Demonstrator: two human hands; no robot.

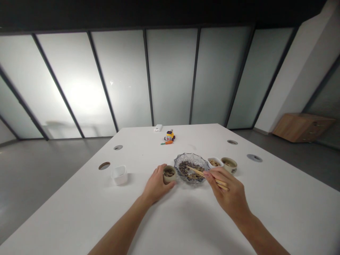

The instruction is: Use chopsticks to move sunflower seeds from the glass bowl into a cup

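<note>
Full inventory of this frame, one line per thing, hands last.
White table: 1, white, fills the foreground; round cable holes near its edges.
Clear cut-glass bowl of dark beans: 1, clear with dark brown contents, table centre.
Small tan ceramic cup: 1, tan, just left of the glass bowl.
Wooden chopsticks: 1 pair, light wood, tips over the glass bowl.
Small white dish of pale pieces: 1, white, right of the glass bowl.
Second tan ceramic cup: 1, tan, right of the white dish.
Empty white square container: 1, white, left side.
Small colourful toy: 1, yellow and mixed colours, far side.
Small white box: 1, white, far edge.
Left hand: wrapped around the small tan cup.
Right hand: holding the chopsticks.
</note>
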